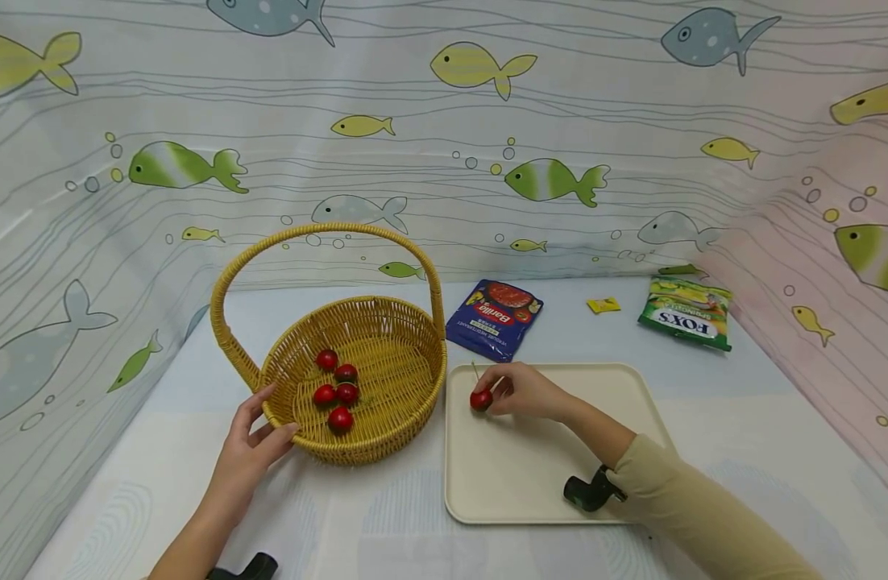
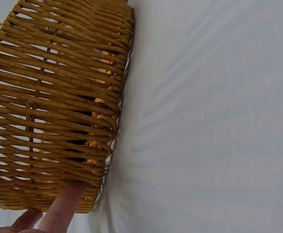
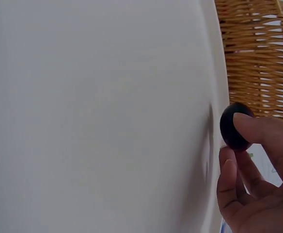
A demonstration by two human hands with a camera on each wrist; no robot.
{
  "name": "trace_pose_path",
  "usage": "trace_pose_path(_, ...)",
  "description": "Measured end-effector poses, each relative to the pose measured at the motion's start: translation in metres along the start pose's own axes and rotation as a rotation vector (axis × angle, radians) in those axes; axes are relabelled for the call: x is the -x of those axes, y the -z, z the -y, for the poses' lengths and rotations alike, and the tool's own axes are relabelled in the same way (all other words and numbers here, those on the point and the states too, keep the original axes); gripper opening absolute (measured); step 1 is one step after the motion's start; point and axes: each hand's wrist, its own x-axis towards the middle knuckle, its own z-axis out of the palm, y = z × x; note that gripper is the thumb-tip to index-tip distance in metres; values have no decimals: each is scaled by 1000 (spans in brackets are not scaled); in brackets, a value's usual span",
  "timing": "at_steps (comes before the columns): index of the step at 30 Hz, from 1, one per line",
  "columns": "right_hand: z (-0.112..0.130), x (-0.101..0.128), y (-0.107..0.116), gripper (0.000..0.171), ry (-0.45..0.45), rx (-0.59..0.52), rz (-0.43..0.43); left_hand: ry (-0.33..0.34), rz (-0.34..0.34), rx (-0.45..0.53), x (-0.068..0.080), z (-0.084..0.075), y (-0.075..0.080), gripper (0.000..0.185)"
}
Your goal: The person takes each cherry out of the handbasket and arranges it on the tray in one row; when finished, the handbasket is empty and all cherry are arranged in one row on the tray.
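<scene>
A small, round, glossy red cherry (image 1: 481, 399) sits pinched in the grip of the right hand (image 1: 525, 391), thumb and fingertips (image 3: 250, 127) curled round it, low over the near-left corner of a smooth cream plastic tray with rounded corners (image 1: 531, 475). In the right wrist view the cherry (image 3: 234, 126) looks dark and hangs right at the tray's raised rim (image 3: 213, 121).

Just left of that grip stands a round basket of woven yellow wicker (image 1: 408, 419) with a tall arched handle (image 1: 328, 232), its wall near the tray's edge. Five more small red cherries (image 1: 335, 390) lie clustered on its woven floor. The left hand (image 1: 246, 456) rests against the basket's near-left rim with relaxed, straight fingers (image 2: 61, 208) on the ribbed weave (image 2: 54, 102), its grip released rather than clenched.

Beyond the right hand, on the pale cloth-covered counter (image 1: 741, 419), lie a flat dark-blue foil pouch with a red picture (image 1: 494, 317), farther right a small yellow wrapped sweet (image 1: 603, 304), and a green crinkled sweet bag (image 1: 686, 312). A curtain printed with fish (image 1: 545, 145) closes the space behind.
</scene>
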Motion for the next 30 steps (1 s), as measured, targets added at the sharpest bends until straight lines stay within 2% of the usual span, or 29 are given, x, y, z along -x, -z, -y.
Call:
trace_pose_path(8, 1, 0, -2, 28, -38, -20, -4, 4, -3, -5, -1, -1, -1, 71)
trace_pose_path(16, -1, -1, -4, 36, -57, -9, -25, 36, 4, 0, 4, -14, -2, 72)
trace_pose_path(25, 4, -2, -6, 35, -75, 26, -16, 30, 4, 25, 11, -27, -5, 70)
trace_pose_path(30, 5, -1, -5, 38, -78, 35, -14, 19, 5, 21, 10, -26, -5, 70)
